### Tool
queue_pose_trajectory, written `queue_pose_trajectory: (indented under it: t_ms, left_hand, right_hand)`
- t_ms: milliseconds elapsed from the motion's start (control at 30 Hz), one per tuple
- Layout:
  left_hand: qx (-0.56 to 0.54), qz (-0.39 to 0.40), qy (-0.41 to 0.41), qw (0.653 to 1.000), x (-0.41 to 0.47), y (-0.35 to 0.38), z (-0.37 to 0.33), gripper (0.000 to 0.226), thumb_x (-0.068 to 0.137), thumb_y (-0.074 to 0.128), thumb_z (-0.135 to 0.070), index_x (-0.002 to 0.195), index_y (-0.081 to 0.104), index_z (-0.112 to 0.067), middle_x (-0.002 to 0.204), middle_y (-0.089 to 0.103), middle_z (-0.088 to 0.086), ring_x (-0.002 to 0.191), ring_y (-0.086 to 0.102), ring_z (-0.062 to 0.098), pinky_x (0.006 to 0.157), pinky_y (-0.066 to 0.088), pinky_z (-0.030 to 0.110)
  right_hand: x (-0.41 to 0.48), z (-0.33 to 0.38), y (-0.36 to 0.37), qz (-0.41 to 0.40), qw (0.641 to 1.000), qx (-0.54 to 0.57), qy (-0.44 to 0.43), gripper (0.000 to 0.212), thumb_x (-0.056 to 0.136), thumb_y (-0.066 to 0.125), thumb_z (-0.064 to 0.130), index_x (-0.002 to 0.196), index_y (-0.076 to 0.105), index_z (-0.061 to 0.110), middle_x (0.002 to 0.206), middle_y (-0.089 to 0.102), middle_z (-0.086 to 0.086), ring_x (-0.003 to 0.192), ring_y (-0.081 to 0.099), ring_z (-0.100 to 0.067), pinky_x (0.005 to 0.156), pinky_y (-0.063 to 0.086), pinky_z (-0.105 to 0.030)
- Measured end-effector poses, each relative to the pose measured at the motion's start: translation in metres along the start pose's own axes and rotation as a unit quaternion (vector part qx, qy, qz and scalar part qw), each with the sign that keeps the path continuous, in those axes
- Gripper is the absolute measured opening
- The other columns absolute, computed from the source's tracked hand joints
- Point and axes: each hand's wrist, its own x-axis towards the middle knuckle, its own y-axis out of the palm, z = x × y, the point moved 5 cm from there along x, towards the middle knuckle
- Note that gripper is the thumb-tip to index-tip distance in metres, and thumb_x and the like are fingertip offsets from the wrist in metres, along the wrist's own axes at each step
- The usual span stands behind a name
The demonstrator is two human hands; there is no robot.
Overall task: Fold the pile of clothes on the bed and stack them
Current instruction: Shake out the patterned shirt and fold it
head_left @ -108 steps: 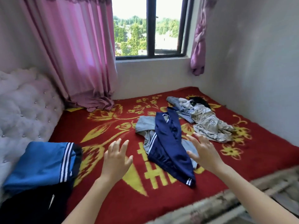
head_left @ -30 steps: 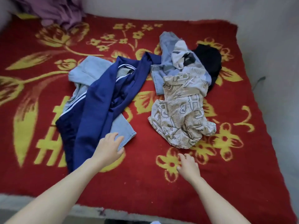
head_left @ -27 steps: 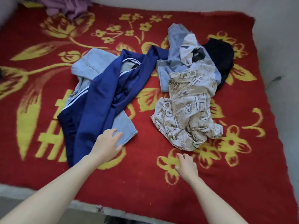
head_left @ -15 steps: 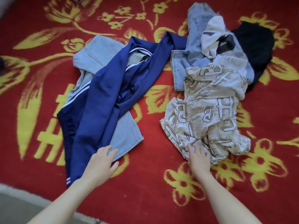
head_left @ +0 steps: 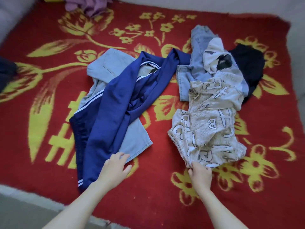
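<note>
Loose clothes lie on the red and yellow blanket [head_left: 165,192]. On the left, navy track trousers with white stripes [head_left: 112,116] lie across a pale denim garment [head_left: 133,141]. On the right a beige letter-print garment [head_left: 206,128] sits crumpled below a light blue denim piece [head_left: 196,66], a white piece [head_left: 212,53] and a black garment [head_left: 247,66]. My left hand [head_left: 113,167] rests with relaxed fingers at the near edge of the navy trousers and denim. My right hand [head_left: 200,174] pinches the near hem of the letter-print garment.
A purple curtain end [head_left: 89,5] trails onto the blanket's far left corner. A dark folded item [head_left: 6,71] shows at the left edge. The pale wall [head_left: 297,38] bounds the bed on the right, and the bed's near edge [head_left: 24,195] runs along the bottom left.
My right hand has closed on the hem of the letter-print garment, which it only touched half a second ago. My left hand stays at the navy trousers' edge. The view has pulled back slightly.
</note>
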Motion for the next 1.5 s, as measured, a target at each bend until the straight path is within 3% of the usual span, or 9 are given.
queue_pose_trajectory:
  t_ms: [200,367,533,667,767,833,967,1367,1500]
  left_hand:
    - [-0.056,0.006,0.079,0.995,-0.015,-0.022,-0.018,0.059,0.089,0.029,-0.053,0.139,0.036,-0.023,0.138,0.040,-0.007,0.128,0.036,0.013,0.101,0.030,0.026]
    - [-0.118,-0.011,0.197,0.973,-0.022,-0.062,-0.019,0.057,0.092,0.052,-0.039,0.143,0.030,-0.024,0.142,0.038,-0.007,0.132,0.033,0.010,0.105,0.028,0.025]
    - [-0.209,-0.050,0.358,0.909,-0.033,-0.115,-0.019,0.088,0.076,0.074,-0.038,0.146,0.023,-0.021,0.143,0.034,-0.008,0.133,0.030,0.009,0.103,0.022,0.014]
    - [-0.262,-0.052,0.445,0.855,-0.054,-0.135,-0.015,0.071,0.068,0.076,-0.045,0.129,0.051,-0.019,0.125,0.055,-0.003,0.116,0.048,0.015,0.100,0.037,0.029]
    - [-0.340,-0.065,0.422,0.838,-0.063,-0.152,0.003,0.036,0.071,0.060,-0.055,0.075,0.062,-0.019,0.072,0.058,-0.003,0.069,0.051,0.008,0.065,0.043,0.030]
    - [-0.400,-0.089,0.398,0.820,-0.069,-0.178,0.020,0.034,0.073,0.065,-0.041,0.065,0.056,-0.010,0.060,0.049,0.001,0.058,0.040,0.003,0.055,0.034,0.027]
    - [-0.417,-0.141,0.385,0.811,-0.091,-0.257,0.050,0.021,0.078,0.072,-0.003,0.063,0.062,-0.015,0.055,0.058,-0.009,0.053,0.048,-0.001,0.052,0.034,0.010]
    - [-0.480,-0.368,0.411,0.683,-0.220,-0.430,0.084,0.020,0.077,0.071,-0.003,0.070,0.063,-0.021,0.049,0.060,-0.020,0.047,0.051,-0.007,0.052,0.040,0.007]
    - [-0.487,-0.400,0.398,0.667,-0.230,-0.441,0.099,0.016,0.079,0.070,-0.006,0.073,0.063,-0.019,0.049,0.061,-0.019,0.047,0.051,-0.008,0.052,0.040,0.007]
  right_hand:
    - [-0.040,0.064,-0.085,-0.145,0.986,0.055,-0.061,0.019,0.069,0.041,0.023,0.054,0.046,0.014,0.048,0.043,0.002,0.040,0.046,-0.024,0.048,0.035,-0.029]
    - [-0.076,0.135,-0.182,-0.255,0.958,0.119,-0.048,0.011,0.074,0.061,-0.004,0.065,0.056,0.000,0.057,0.043,0.010,0.052,0.041,-0.011,0.056,0.028,-0.018]
    - [-0.121,0.216,-0.237,-0.240,0.940,0.239,-0.047,0.017,0.076,0.061,-0.010,0.073,0.059,0.007,0.063,0.054,0.003,0.057,0.051,0.001,0.053,0.036,-0.008]
    - [-0.149,0.256,-0.252,-0.274,0.921,0.270,-0.058,0.012,0.076,0.063,-0.008,0.077,0.065,0.004,0.066,0.062,0.001,0.059,0.054,-0.001,0.057,0.040,-0.009]
    - [-0.160,0.267,-0.256,-0.281,0.920,0.269,-0.056,0.006,0.076,0.065,-0.007,0.076,0.065,-0.001,0.067,0.064,-0.011,0.057,0.051,-0.005,0.056,0.040,-0.014]
    - [-0.166,0.271,-0.262,-0.292,0.911,0.285,-0.057,0.004,0.077,0.065,-0.006,0.076,0.065,-0.002,0.068,0.064,-0.013,0.057,0.052,-0.006,0.057,0.041,-0.018]
    - [-0.172,0.273,-0.288,-0.339,0.866,0.365,-0.049,0.019,0.078,0.061,-0.008,0.072,0.066,0.009,0.062,0.063,0.002,0.054,0.055,-0.002,0.055,0.046,-0.015]
    - [-0.184,0.345,-0.380,-0.375,0.774,0.461,-0.218,0.020,0.081,0.068,0.005,0.071,0.063,0.021,0.054,0.064,0.017,0.053,0.058,0.004,0.055,0.046,-0.013]
    - [-0.164,0.363,-0.378,-0.368,0.791,0.428,-0.234,0.018,0.083,0.067,0.006,0.072,0.065,0.020,0.056,0.064,0.017,0.056,0.057,0.003,0.061,0.046,-0.016]
